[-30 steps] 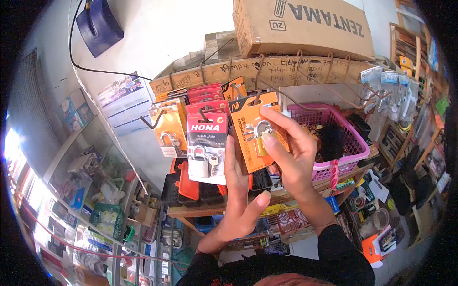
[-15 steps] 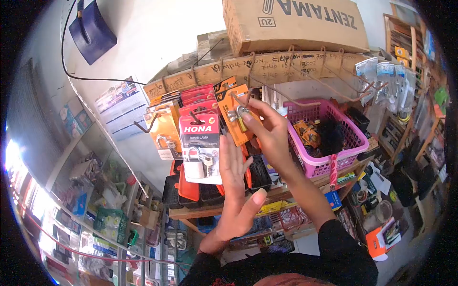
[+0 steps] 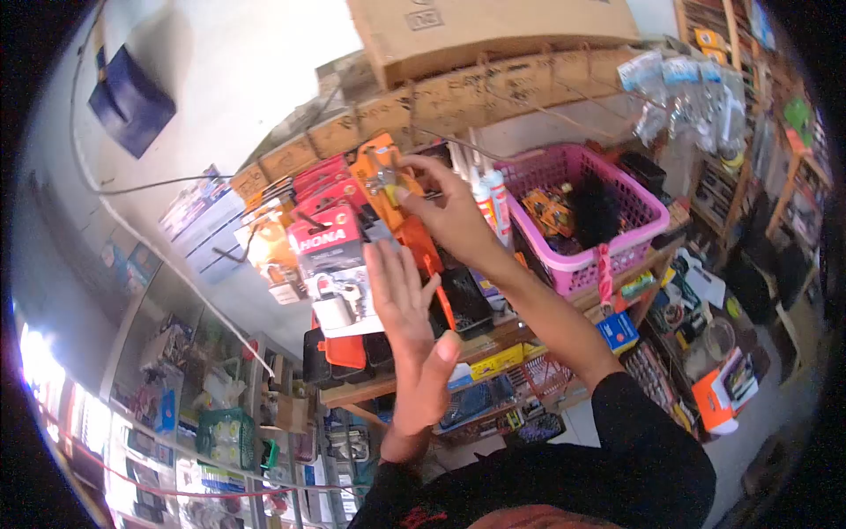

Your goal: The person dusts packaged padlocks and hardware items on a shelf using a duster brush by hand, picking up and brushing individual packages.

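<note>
Here, pink basket [image 3: 573,263], orange packets [image 3: 548,213] inside, right hand [image 3: 451,213] at padlock card [image 3: 377,169].

An orange card [image 3: 374,166]; a red, black and white pack [image 3: 333,271]; a pink basket [image 3: 564,266] (lattice-patterned); a black sleeve [image 3: 648,432].

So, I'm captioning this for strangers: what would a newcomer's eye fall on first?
Probably the bright pink basket, right of centre. Next, the red-topped HONA padlock pack, left of the left hand, and the orange padlock card at the right hand, near the middle.
</note>
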### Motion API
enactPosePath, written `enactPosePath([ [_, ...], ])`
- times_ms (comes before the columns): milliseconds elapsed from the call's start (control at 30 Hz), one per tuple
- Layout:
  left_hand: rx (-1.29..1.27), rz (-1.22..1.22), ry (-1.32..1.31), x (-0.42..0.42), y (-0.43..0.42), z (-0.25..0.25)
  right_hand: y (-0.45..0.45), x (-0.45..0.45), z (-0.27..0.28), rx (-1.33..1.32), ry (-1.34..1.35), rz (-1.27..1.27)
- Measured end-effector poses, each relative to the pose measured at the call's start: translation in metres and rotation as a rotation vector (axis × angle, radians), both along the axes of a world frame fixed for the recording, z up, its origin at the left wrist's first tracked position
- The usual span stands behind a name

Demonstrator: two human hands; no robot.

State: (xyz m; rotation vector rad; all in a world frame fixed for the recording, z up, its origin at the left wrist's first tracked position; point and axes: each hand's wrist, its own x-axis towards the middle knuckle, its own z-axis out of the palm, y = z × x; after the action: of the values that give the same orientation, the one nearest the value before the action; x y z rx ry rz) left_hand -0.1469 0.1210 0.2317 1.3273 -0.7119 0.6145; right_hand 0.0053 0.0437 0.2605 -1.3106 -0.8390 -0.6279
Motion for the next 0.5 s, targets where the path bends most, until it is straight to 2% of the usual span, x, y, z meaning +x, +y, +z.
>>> enactPosePath([
  [33, -0.007, -0.002, 0.002, 0.001, -0.001, -0.001, -0.007, -0.010, -0.004, -0.039, 0.131, 0.034],
  [100, -0.054, 0.059, 0.046, 0.000, -0.006, 0.000, -0.018, -0.021, -0.018, -0.153, -0.023, -0.182],
  [133, -0.058, 0.071, 0.056, -0.001, -0.008, 0.002, -0.028, -0.038, -0.017, -0.241, 0.161, -0.159],
  [233, -0.096, 0.111, 0.081, 0.005, -0.010, -0.001, -0.051, -0.063, -0.027, -0.288, 0.168, -0.146],
  [400, -0.080, 0.157, 0.063, 0.009, -0.014, -0.004, -0.104, -0.102, -0.028, -0.387, -0.156, -0.327],
  [467, -0.052, 0.163, 0.030, 0.011, -0.016, -0.005, -0.134, -0.121, -0.017, -0.516, -0.017, -0.404],
  [500, 0.007, 0.150, 0.011, 0.011, -0.015, -0.007, -0.151, -0.129, -0.012, -0.633, 0.195, -0.438],
])
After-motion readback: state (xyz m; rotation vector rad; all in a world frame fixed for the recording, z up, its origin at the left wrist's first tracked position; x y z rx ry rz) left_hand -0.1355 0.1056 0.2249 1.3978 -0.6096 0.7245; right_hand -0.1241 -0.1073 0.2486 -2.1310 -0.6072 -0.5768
